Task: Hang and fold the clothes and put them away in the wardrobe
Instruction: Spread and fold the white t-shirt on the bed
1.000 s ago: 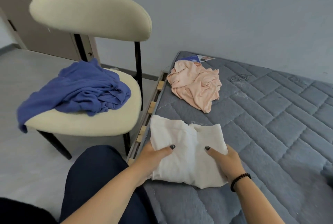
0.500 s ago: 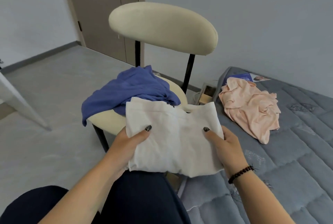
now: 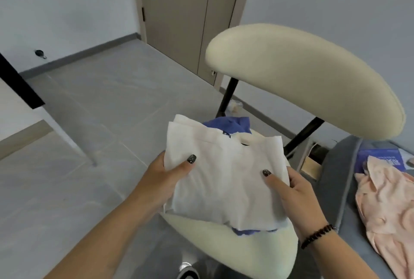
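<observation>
Above chair seat (image 3: 235, 249): folded white garment (image 3: 226, 180), left hand (image 3: 161, 180) gripping 9 o'clock edge, right hand (image 3: 298, 191) gripping 3 o'clock edge. Blue garment (image 3: 230, 125) on seat beneath. Peach garment (image 3: 389, 207) on mattress (image 3: 336, 180), 3 o'clock.

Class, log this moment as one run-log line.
left hand: holds folded white garment | right hand: same | position: above chair | blue garment: beneath | pink garment: on mattress
</observation>
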`<state>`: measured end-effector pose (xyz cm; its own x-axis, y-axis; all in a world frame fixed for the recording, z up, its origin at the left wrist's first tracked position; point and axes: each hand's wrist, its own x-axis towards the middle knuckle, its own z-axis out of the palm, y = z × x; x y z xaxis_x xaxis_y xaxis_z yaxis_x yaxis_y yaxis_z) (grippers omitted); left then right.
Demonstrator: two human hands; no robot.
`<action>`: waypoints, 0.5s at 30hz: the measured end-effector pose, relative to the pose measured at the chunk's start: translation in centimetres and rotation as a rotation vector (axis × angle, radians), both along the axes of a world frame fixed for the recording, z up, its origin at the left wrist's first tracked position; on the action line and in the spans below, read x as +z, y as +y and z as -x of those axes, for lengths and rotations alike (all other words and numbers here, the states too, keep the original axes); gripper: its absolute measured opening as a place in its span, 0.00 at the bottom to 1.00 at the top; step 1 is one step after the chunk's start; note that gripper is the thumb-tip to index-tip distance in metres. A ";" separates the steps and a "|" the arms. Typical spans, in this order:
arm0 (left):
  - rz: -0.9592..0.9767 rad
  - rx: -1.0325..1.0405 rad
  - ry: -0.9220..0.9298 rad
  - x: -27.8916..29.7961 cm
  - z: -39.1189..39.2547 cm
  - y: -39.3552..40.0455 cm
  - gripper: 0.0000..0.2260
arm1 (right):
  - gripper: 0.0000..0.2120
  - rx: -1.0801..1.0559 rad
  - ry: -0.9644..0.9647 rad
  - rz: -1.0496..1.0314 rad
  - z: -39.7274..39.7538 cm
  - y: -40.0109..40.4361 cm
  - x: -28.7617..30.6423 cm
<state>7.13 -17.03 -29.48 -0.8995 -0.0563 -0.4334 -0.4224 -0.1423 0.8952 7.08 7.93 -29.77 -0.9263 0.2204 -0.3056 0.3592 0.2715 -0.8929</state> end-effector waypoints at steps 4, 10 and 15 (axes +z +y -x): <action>0.036 0.003 -0.016 6.4 3.1 -4.4 0.14 | 0.02 0.084 0.002 -0.002 4.2 -3.3 6.0; 0.084 0.077 0.021 18.4 6.0 -9.2 0.15 | 0.06 0.162 0.016 0.079 8.3 -8.2 17.7; 0.112 0.148 0.106 27.7 5.8 -12.8 0.13 | 0.07 0.212 0.103 0.174 9.2 -13.4 26.7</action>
